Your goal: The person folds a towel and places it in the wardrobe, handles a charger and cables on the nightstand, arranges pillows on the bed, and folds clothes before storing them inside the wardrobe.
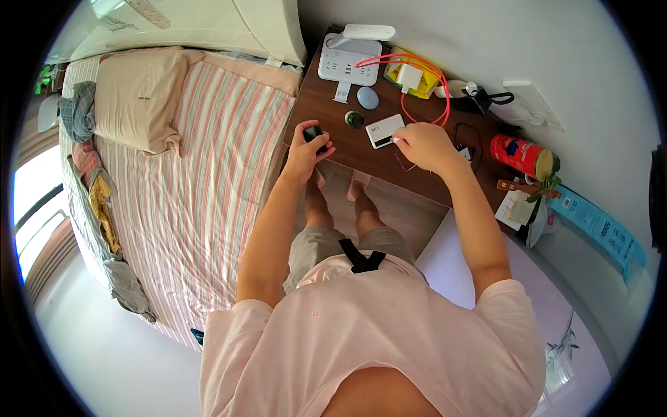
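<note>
**Small dark object (313, 135) in a person's left hand (304, 151), at a brown desk (340, 143)**

The object sits in the curled fingers and thumb of the left hand, near the desk's front left corner. The right hand (429, 147) has its fingers drawn together; a small white bit shows at the fingertips, but I cannot tell whether it is gripped. Just beside those fingertips lies a white card (382, 129) with a dark stripe. Between the hands, farther back, are a round dark-green item (354, 119) and a pale blue disc (367, 98). Behind them stand a white power strip (347, 64) and a looped red cable (448, 104). Right, a red can (513, 154) lies tipped over. Left of the desk is a bed with a striped sheet (222, 132).
</note>
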`<state>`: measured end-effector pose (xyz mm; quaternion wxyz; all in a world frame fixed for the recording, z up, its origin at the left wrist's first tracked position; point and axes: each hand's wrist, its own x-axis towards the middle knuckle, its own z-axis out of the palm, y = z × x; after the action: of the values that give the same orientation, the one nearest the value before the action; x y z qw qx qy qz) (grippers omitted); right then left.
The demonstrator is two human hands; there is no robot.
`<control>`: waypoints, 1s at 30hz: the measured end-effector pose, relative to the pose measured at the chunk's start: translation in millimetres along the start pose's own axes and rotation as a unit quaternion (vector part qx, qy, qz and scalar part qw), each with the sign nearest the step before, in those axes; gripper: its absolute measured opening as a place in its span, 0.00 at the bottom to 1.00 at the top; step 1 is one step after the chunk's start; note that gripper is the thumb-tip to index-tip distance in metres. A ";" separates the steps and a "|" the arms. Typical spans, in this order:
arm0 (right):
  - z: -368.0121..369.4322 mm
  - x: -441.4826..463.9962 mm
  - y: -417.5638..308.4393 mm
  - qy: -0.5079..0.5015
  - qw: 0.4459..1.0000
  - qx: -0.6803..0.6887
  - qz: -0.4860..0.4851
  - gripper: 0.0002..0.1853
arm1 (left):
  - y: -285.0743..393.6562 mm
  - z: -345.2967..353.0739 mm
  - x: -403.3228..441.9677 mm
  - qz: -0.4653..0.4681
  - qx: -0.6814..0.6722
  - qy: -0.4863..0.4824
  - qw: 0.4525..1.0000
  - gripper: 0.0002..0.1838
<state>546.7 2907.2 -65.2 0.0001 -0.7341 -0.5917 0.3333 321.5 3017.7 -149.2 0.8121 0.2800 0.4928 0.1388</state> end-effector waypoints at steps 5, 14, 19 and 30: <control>43.7 32.5 21.8 0.031 0.999 -0.001 0.026 0.10 | 1.7 4.2 -1.3 -0.009 0.014 -0.013 1.000 0.23; 61.4 47.3 -8.2 0.109 0.989 0.096 0.039 0.28 | 5.9 2.4 -6.0 -0.006 -0.017 -0.047 0.999 0.27; 82.1 62.8 -10.2 0.151 0.978 0.137 0.041 0.29 | 6.3 -1.3 -7.1 -0.005 -0.036 -0.057 0.998 0.27; 89.2 63.0 -14.5 0.221 0.958 0.178 0.039 0.22 | 5.6 -3.7 -21.0 -0.034 -0.046 -0.081 0.995 0.30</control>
<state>495.4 2931.1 -159.7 0.2488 -0.8002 -0.4785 0.2623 308.5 3012.9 -132.0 0.8657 0.2358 0.4275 0.1104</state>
